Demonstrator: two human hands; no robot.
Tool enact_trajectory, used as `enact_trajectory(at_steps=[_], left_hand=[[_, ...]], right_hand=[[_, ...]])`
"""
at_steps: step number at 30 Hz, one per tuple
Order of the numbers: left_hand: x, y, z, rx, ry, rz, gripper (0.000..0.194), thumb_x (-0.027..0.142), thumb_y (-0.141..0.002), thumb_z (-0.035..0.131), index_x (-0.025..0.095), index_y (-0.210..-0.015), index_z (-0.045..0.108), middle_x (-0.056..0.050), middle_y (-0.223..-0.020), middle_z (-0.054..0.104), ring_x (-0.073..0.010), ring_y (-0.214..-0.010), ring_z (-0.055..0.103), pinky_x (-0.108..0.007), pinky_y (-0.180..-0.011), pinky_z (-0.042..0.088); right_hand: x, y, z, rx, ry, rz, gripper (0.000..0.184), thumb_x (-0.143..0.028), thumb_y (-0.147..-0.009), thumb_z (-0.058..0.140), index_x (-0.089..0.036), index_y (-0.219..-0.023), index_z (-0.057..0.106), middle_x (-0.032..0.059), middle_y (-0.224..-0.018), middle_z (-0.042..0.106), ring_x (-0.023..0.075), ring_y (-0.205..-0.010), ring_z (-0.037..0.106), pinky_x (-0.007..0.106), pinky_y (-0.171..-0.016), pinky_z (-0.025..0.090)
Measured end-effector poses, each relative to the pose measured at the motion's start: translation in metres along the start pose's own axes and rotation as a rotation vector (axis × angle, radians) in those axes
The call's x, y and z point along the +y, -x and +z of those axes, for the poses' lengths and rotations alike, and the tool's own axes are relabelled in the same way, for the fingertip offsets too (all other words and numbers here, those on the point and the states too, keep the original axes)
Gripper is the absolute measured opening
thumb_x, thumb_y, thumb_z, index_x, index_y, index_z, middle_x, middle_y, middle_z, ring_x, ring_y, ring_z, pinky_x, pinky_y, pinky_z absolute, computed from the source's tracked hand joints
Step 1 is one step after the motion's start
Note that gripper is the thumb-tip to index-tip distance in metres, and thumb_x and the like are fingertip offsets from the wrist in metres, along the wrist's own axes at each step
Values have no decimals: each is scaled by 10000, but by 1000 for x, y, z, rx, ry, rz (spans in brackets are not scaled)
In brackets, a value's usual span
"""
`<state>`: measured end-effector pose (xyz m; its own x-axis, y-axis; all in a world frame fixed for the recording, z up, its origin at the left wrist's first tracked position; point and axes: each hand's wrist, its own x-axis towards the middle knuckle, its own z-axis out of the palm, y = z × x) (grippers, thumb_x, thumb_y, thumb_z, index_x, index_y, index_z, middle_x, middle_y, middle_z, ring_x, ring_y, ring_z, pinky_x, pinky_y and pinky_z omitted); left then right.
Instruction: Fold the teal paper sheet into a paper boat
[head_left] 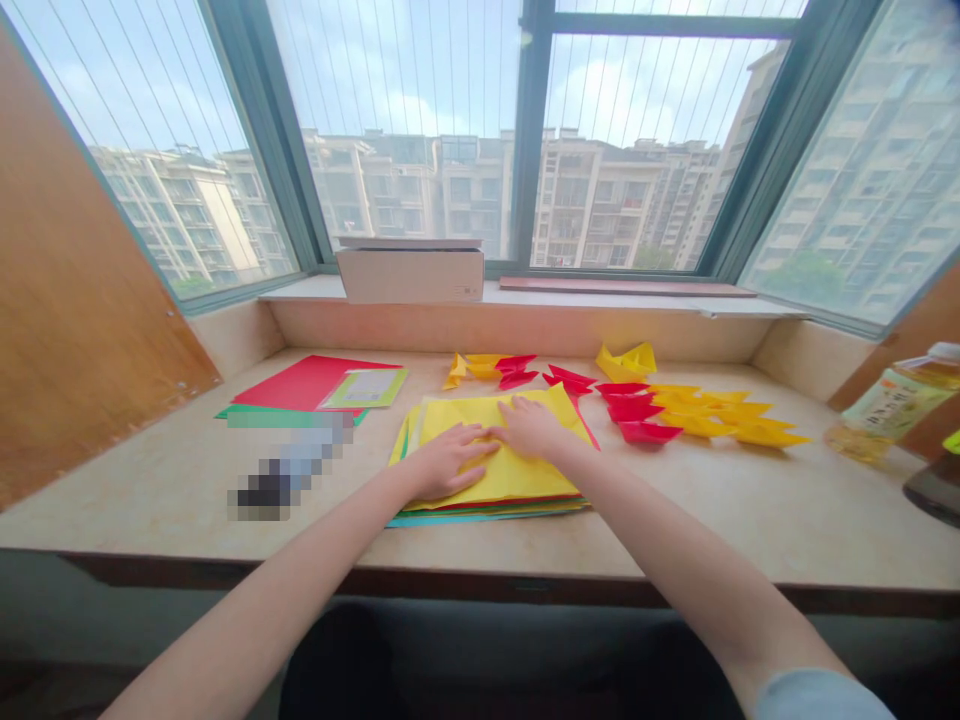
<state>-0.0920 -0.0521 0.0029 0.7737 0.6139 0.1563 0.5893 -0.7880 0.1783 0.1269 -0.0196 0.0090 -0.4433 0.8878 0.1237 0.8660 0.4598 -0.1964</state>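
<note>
A sheet of yellow paper (525,470) lies on top of a stack of coloured paper (487,515) in front of me. Flat on the sheet's left half rests my left hand (450,462), its fingers stretched out. My right hand (529,428) touches the sheet's upper middle with fingers spread, close beside the left fingertips. Past the stack, to the right, sit several folded red paper boats (634,410) and yellow paper boats (712,412). One larger yellow paper boat (627,362) stands behind them.
Red sheets (300,380) and a small green packet (367,388) lie at the left, near a pixelated object (289,470). A white box (410,275) stands on the window ledge. Bottles, one of cooking oil (900,400), stand at the right edge.
</note>
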Motion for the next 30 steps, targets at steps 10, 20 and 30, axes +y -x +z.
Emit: enact_trajectory(at_steps=[10,20,30], left_hand=[[-6,-2,14,185,-67,-302,401,277,-941,407,152,-1246,635,-134,-1386,555,-254,-1348,441,-416,-1179,296],[-8,1,12,66,-139,-729,536,528,-946,380,277,-1409,476,-141,-1603,248,-434,-1450,195,-705,-1091,151],[-3,-1,3,-33,-127,-743,542,499,-972,288,273,-1443,433,-139,-1571,330,-365,-1462,224,-655,-1104,187]], right_hand=[[14,4,17,-130,-75,8,761,-731,-918,279,-295,-1541,269,115,-1631,175,319,-1498,126,486,-1179,59],[11,5,19,-59,-82,21,756,-711,-917,327,-260,-1523,331,153,-1602,253,370,-1479,171,541,-1169,106],[9,13,19,103,-191,-269,512,-539,-917,510,-186,-1258,656,119,-1346,612,268,-1236,563,389,-1075,410]])
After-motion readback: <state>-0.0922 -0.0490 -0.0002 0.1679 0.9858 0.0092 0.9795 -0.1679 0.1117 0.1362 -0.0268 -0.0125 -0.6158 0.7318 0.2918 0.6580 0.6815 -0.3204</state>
